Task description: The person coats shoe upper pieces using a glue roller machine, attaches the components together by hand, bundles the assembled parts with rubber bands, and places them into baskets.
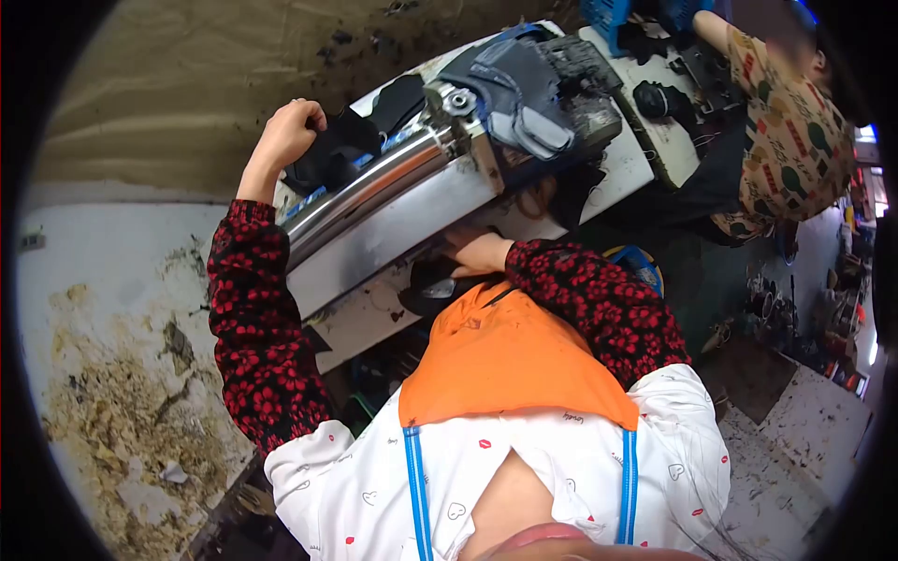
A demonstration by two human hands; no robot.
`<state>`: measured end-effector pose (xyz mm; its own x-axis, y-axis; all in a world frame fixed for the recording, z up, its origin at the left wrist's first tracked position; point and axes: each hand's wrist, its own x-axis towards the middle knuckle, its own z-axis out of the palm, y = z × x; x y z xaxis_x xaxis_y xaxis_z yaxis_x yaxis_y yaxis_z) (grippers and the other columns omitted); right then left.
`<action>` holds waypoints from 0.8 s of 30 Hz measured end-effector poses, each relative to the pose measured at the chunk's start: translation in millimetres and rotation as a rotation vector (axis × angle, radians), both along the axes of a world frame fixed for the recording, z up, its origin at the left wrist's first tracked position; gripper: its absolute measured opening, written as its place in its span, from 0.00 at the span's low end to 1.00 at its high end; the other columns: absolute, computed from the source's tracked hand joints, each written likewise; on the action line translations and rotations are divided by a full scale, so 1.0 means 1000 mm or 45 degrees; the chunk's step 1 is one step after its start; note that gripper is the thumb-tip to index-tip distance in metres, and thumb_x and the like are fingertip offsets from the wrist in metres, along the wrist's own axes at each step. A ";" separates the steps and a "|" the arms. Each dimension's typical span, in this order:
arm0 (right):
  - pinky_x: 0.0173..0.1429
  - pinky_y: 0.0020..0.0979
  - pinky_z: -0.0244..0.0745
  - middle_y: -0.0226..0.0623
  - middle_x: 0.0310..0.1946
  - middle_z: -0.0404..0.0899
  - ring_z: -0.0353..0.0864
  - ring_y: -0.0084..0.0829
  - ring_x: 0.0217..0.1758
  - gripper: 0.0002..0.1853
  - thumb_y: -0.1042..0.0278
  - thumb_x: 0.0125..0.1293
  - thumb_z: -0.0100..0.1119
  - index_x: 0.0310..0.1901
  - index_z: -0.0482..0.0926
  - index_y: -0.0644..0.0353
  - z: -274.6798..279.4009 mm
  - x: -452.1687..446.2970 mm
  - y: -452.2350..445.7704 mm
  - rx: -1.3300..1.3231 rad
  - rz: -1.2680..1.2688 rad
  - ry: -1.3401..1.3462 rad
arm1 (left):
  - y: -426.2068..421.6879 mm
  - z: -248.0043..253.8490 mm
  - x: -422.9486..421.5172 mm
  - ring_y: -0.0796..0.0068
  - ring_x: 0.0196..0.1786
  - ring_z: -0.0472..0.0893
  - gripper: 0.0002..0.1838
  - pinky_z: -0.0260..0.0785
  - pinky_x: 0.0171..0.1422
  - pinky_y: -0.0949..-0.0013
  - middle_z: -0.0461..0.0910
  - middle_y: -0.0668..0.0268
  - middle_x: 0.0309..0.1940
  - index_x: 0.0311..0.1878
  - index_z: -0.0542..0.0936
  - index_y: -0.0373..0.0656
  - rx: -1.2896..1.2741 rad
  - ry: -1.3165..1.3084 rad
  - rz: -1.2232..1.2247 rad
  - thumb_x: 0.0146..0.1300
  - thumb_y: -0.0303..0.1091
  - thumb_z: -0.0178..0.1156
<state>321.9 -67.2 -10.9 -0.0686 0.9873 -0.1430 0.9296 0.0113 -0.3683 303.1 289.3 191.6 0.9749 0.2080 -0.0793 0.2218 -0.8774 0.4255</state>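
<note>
My left hand (pixel 288 136) is raised behind the long polished metal cover of a machine (pixel 383 192), its fingers curled over. Dark flat pieces (pixel 337 145) lie right beside its fingertips; whether it pinches one is hidden. Low in front of the machine, my right hand (pixel 479 252) is closed at the edge of a black flat piece (pixel 426 285), the thumb along it. Some of its fingers disappear in shadow under the machine's front. Near the machine's right end, grey and dark-blue cut shoe-upper pieces (pixel 524 93) lie piled.
Bundles of dark pieces (pixel 585 89) sit at the table's right. Another person in a patterned shirt (pixel 790 140) works at the adjoining table, near a blue crate (pixel 608 23). Scraps litter the white surface (pixel 122 393) at left. An orange apron (pixel 524 360) covers my front.
</note>
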 end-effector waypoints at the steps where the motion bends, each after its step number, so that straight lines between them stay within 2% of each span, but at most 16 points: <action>1: 0.51 0.43 0.75 0.45 0.53 0.73 0.76 0.47 0.50 0.31 0.45 0.56 0.62 0.56 0.75 0.58 0.001 -0.001 0.000 -0.107 0.003 0.006 | -0.002 0.004 0.011 0.61 0.36 0.76 0.08 0.68 0.41 0.66 0.76 0.62 0.31 0.29 0.79 0.40 0.054 0.038 0.013 0.47 0.21 0.52; 3: 0.50 0.43 0.75 0.46 0.53 0.73 0.77 0.47 0.50 0.30 0.45 0.56 0.63 0.55 0.75 0.58 -0.001 -0.005 -0.004 -0.139 -0.094 0.042 | -0.022 0.013 0.038 0.53 0.37 0.80 0.08 0.72 0.41 0.60 0.77 0.58 0.33 0.30 0.80 0.41 0.236 0.104 -0.104 0.49 0.22 0.52; 4: 0.50 0.44 0.75 0.47 0.54 0.73 0.77 0.48 0.50 0.30 0.46 0.55 0.63 0.54 0.76 0.59 -0.003 -0.007 -0.006 -0.178 -0.168 0.099 | -0.041 0.020 0.049 0.53 0.37 0.80 0.08 0.72 0.41 0.60 0.77 0.58 0.33 0.30 0.80 0.41 0.242 0.089 -0.114 0.49 0.22 0.52; 6: 0.48 0.45 0.75 0.48 0.55 0.74 0.78 0.48 0.50 0.29 0.47 0.54 0.64 0.52 0.77 0.61 -0.005 -0.011 -0.007 -0.255 -0.307 0.220 | -0.088 0.035 0.069 0.48 0.33 0.81 0.05 0.75 0.36 0.55 0.77 0.54 0.32 0.29 0.81 0.40 0.760 -0.169 -0.066 0.52 0.26 0.55; 7: 0.48 0.45 0.75 0.48 0.55 0.74 0.78 0.48 0.50 0.29 0.47 0.54 0.64 0.52 0.77 0.61 -0.001 -0.010 -0.005 -0.250 -0.311 0.211 | -0.112 0.045 0.079 0.48 0.26 0.81 0.04 0.75 0.28 0.54 0.77 0.51 0.32 0.29 0.80 0.37 0.806 -0.357 -0.052 0.53 0.27 0.57; 8: 0.48 0.45 0.76 0.49 0.56 0.74 0.78 0.48 0.50 0.29 0.48 0.54 0.65 0.52 0.77 0.61 0.007 -0.009 -0.003 -0.357 -0.331 0.216 | -0.135 0.053 0.088 0.57 0.22 0.81 0.03 0.73 0.22 0.60 0.76 0.53 0.32 0.28 0.79 0.38 0.868 -0.500 -0.078 0.53 0.26 0.57; 11: 0.49 0.45 0.76 0.51 0.56 0.75 0.79 0.48 0.52 0.27 0.53 0.53 0.65 0.51 0.77 0.62 0.034 -0.003 0.003 -0.687 -0.377 0.225 | -0.215 0.052 0.109 0.72 0.23 0.76 0.03 0.68 0.20 0.71 0.75 0.60 0.32 0.31 0.78 0.44 1.016 -0.724 -0.020 0.51 0.28 0.59; 13: 0.50 0.44 0.76 0.51 0.55 0.76 0.79 0.48 0.51 0.27 0.55 0.53 0.65 0.52 0.77 0.62 0.055 0.001 0.007 -0.748 -0.275 0.164 | -0.253 0.028 0.108 0.68 0.24 0.76 0.09 0.69 0.19 0.68 0.74 0.59 0.36 0.36 0.73 0.44 0.934 -0.775 -0.138 0.51 0.28 0.59; 14: 0.50 0.43 0.76 0.52 0.55 0.76 0.79 0.48 0.51 0.27 0.57 0.52 0.65 0.53 0.76 0.62 0.065 0.001 0.009 -0.810 -0.180 0.115 | -0.265 0.015 0.105 0.69 0.25 0.74 0.13 0.67 0.21 0.71 0.73 0.60 0.36 0.42 0.75 0.46 0.886 -0.904 -0.160 0.51 0.32 0.59; 16: 0.51 0.42 0.76 0.52 0.53 0.77 0.79 0.47 0.51 0.28 0.61 0.52 0.64 0.54 0.75 0.62 0.076 0.003 0.010 -0.935 0.014 0.015 | -0.277 -0.001 0.084 0.68 0.31 0.74 0.19 0.69 0.28 0.68 0.72 0.61 0.40 0.52 0.76 0.51 0.740 -0.932 -0.236 0.53 0.34 0.58; 17: 0.51 0.42 0.76 0.52 0.53 0.77 0.79 0.47 0.51 0.28 0.61 0.52 0.64 0.54 0.75 0.62 0.067 0.002 0.006 -0.936 0.022 0.011 | -0.279 -0.003 0.070 0.65 0.36 0.74 0.24 0.69 0.36 0.66 0.72 0.59 0.43 0.56 0.75 0.52 0.637 -0.893 -0.255 0.52 0.35 0.60; 18: 0.50 0.41 0.76 0.51 0.53 0.77 0.80 0.47 0.49 0.27 0.62 0.52 0.64 0.55 0.75 0.62 0.047 0.001 -0.002 -0.695 -0.030 0.110 | -0.276 -0.005 0.055 0.62 0.42 0.73 0.29 0.69 0.44 0.63 0.72 0.58 0.47 0.61 0.73 0.54 0.531 -0.852 -0.270 0.51 0.36 0.61; 19: 0.49 0.41 0.76 0.50 0.53 0.78 0.80 0.47 0.48 0.27 0.64 0.52 0.63 0.55 0.74 0.62 0.023 0.001 -0.011 -0.453 -0.079 0.206 | -0.270 -0.009 0.037 0.62 0.42 0.73 0.29 0.69 0.44 0.63 0.72 0.58 0.47 0.61 0.73 0.54 0.532 -0.851 -0.256 0.51 0.36 0.61; 21: 0.48 0.40 0.76 0.48 0.52 0.78 0.81 0.47 0.46 0.27 0.67 0.52 0.61 0.56 0.74 0.62 -0.011 0.003 -0.024 0.037 -0.170 0.401 | -0.249 -0.021 0.001 0.58 0.54 0.73 0.33 0.67 0.59 0.58 0.71 0.59 0.54 0.62 0.73 0.55 0.353 -1.214 -0.185 0.48 0.35 0.65; 22: 0.48 0.40 0.76 0.48 0.52 0.78 0.81 0.47 0.46 0.27 0.67 0.52 0.61 0.56 0.74 0.62 -0.012 0.001 -0.022 0.037 -0.158 0.404 | -0.229 -0.031 -0.017 0.56 0.61 0.70 0.36 0.61 0.68 0.54 0.71 0.61 0.57 0.62 0.73 0.54 0.258 -1.111 -0.075 0.44 0.36 0.68; 24: 0.46 0.41 0.75 0.46 0.50 0.79 0.80 0.46 0.42 0.25 0.70 0.53 0.60 0.56 0.75 0.58 -0.008 -0.007 -0.022 -0.052 -0.180 0.632 | -0.169 -0.061 -0.043 0.53 0.64 0.69 0.30 0.60 0.69 0.53 0.71 0.57 0.61 0.62 0.72 0.43 0.355 -0.767 0.165 0.54 0.39 0.64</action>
<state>315.0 -89.1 -18.8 -0.0045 0.9862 -0.1655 0.6345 -0.1251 -0.7628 259.9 120.1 130.8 0.7977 0.2601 0.5441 0.1277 -0.9546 0.2691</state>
